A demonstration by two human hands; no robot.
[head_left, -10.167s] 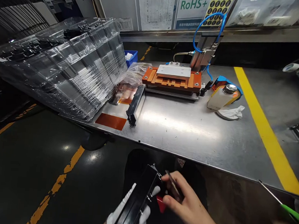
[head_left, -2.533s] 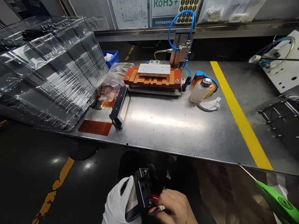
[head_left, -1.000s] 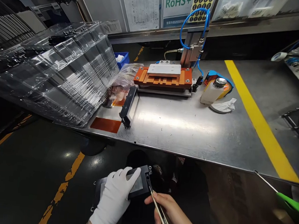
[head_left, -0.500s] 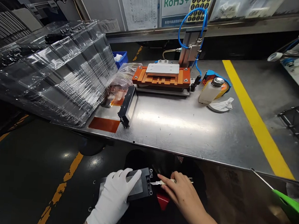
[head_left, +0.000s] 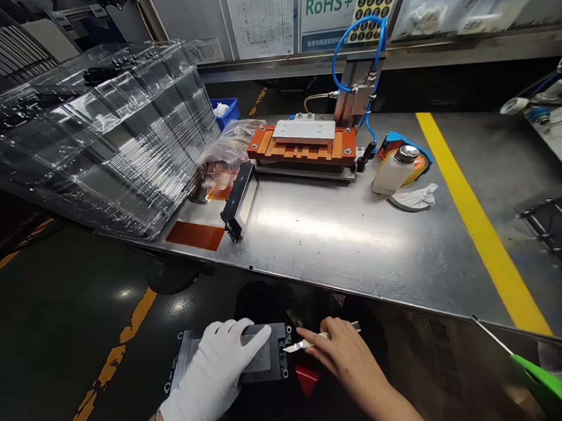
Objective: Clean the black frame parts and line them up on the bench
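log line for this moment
left hand: flat on black frame | right hand: grip on thin tool, tip at frame edge

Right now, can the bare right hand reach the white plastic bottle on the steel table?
Probably yes: nothing stands between the right hand and the white plastic bottle, though it holds a thin metal tool.

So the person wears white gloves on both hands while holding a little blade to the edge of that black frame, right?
Not quite. In the head view only the left hand wears a white glove; the right hand is bare. It does hold the little blade to the edge of the black frame.
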